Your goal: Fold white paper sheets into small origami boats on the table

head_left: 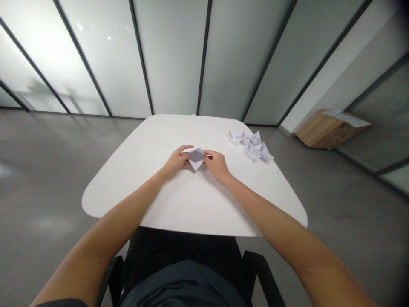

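Between my hands, over the middle of the table, is a small folded white paper [196, 159], shaped like a diamond with one corner pointing toward me. My left hand [178, 160] grips its left corner, thumb on the near face and the index finger stretched above it. The right corner is pinched by my right hand [216, 163] between thumb and fingers. Some fingertips are hidden behind the paper. Several folded paper boats [251, 146] sit in a cluster near the table's far right edge, apart from my hands.
The white table [191, 204] has rounded corners and reaches almost to a frosted glass partition [172, 59]. A wooden cabinet [330, 129] stands on the grey floor at the right. Black chair armrests [260, 264] flank my lap below the table's near edge.
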Demonstrator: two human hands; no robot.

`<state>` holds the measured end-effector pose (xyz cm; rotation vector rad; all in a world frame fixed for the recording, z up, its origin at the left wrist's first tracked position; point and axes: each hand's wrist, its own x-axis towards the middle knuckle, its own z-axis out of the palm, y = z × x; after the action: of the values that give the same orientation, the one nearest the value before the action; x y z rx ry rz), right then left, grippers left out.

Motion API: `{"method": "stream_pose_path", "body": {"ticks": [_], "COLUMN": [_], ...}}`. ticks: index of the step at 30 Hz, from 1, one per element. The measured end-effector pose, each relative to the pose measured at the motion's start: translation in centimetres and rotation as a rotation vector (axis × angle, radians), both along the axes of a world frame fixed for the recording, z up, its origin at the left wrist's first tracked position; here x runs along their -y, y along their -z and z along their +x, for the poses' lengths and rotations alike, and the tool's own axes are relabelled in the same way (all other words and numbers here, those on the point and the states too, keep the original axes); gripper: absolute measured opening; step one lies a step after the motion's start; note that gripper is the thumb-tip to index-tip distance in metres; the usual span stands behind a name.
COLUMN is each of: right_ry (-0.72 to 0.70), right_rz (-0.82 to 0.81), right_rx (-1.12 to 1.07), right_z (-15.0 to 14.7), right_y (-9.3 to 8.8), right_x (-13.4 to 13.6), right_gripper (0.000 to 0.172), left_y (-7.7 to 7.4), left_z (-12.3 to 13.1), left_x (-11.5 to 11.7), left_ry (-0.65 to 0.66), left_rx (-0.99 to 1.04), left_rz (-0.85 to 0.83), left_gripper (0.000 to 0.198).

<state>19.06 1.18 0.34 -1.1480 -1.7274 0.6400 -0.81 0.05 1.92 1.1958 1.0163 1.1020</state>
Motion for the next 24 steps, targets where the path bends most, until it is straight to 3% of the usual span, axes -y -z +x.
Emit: {"method": "stream_pose_path", "body": {"ticks": [4, 9, 18, 24], "right_ry": [0.031, 0.019, -0.104, -0.096], "right_rz": [-0.018, -0.012, -0.224, -0.304], "right_rx": [-0.044, -0.067, -0.416, -0.375], "right_z": [0.1, 0.5, -0.1, 0.0], "right_y": [0.1, 0.7, -0.3, 0.0], "right_x": [-0.2, -0.6, 0.0, -0.2], "right_gripper": [0.039, 0.043, 0.023, 0.022], "left_y": [0.0, 0.1, 0.7, 0.7], "left_z": [-0.3, -0.5, -0.3, -0.2], "left_x": [0.0, 0.2, 0.0, 0.1], "left_ry": [0.005, 0.048, 0.024, 0.029], "left_rx": [0.093, 0.161, 0.072, 0.016], "left_rz": [-0.042, -0.025, 0.009, 0.040], "left_gripper": [0.036, 0.035, 0.050, 0.059]}}
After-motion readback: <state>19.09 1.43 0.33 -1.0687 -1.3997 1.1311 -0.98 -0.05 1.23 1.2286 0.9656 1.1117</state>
